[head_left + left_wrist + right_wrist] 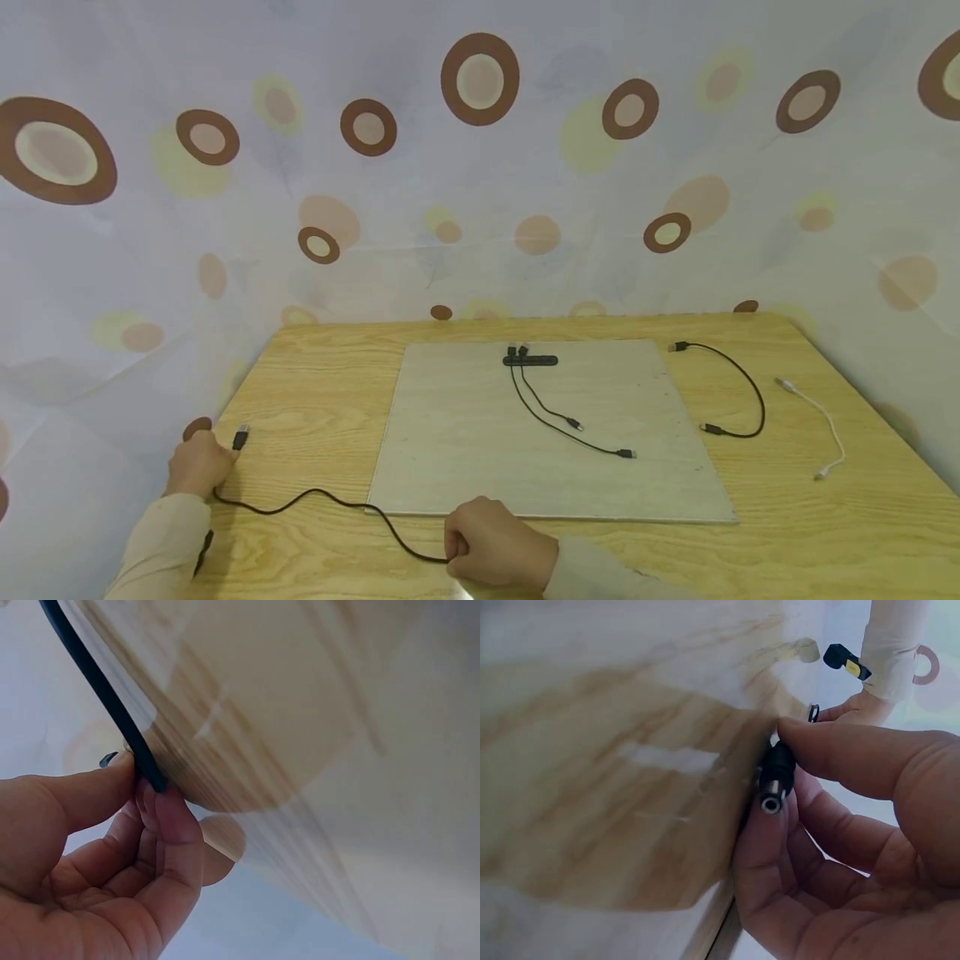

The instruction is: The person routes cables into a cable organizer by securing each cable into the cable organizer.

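A black cable (315, 492) runs in loose waves across the front of the table between both hands. At the left, my left hand (198, 465) pinches it between thumb and fingertips, as the left wrist view shows (105, 862). The cable's USB plug (241, 436) sticks out just beyond those fingers. My right hand (498, 542), at the table's front, pinches the other end; in the right wrist view a round barrel plug (774, 784) with a metal tip pokes out between thumb and fingers.
A pale board (450, 450) lies mid-table, carrying a black cable holder (540, 361) with two short black cables (558, 429) attached. To its right lie a black cable (761, 400) and a white cable (832, 429). A patterned curtain (480, 183) hangs behind the table.
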Available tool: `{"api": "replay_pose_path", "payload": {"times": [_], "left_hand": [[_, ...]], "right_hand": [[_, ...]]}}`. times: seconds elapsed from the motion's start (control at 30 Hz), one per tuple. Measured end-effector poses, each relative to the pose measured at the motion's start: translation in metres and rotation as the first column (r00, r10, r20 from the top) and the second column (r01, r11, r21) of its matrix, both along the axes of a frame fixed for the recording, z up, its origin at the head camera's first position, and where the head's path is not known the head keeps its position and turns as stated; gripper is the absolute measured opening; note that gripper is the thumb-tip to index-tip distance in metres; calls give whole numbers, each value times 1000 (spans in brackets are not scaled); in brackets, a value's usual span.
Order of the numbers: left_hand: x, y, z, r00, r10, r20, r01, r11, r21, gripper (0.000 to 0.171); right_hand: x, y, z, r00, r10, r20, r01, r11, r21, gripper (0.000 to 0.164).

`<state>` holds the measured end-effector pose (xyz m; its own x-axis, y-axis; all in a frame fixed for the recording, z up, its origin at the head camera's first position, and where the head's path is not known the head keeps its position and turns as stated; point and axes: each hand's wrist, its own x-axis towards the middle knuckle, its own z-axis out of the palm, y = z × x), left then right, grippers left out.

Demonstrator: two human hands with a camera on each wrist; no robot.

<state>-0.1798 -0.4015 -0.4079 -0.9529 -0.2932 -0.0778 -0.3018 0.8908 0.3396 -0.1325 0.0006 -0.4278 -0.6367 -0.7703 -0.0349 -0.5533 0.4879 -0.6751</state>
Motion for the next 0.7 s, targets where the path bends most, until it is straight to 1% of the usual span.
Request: {"api": "replay_pose_path", "payload": {"times": [0.17,0.33,0.43,0.6,0.7], "left_hand": [[1,1,1,1000,-8,7,8,1000,5,36],[1,2,-1,1000,-18,-9,18,1000,10,40],[1,1,-1,1000,-21,-8,21,999,25,41],[1,-2,-3,1000,-24,13,23,998,56,38],[2,-5,-5,1000,-28,13,27,998,64,38]], "right_hand": [[1,0,1,1000,6,-9,-6,1000,4,15],[0,0,1,1000,2,-17,-2,1000,-3,15],[0,-1,3,1000,-9,-12,9,1000,6,16],[0,-1,4,999,-31,20,30,999,20,15],[0,-1,4,999,-29,27,28,999,24,14]]}}
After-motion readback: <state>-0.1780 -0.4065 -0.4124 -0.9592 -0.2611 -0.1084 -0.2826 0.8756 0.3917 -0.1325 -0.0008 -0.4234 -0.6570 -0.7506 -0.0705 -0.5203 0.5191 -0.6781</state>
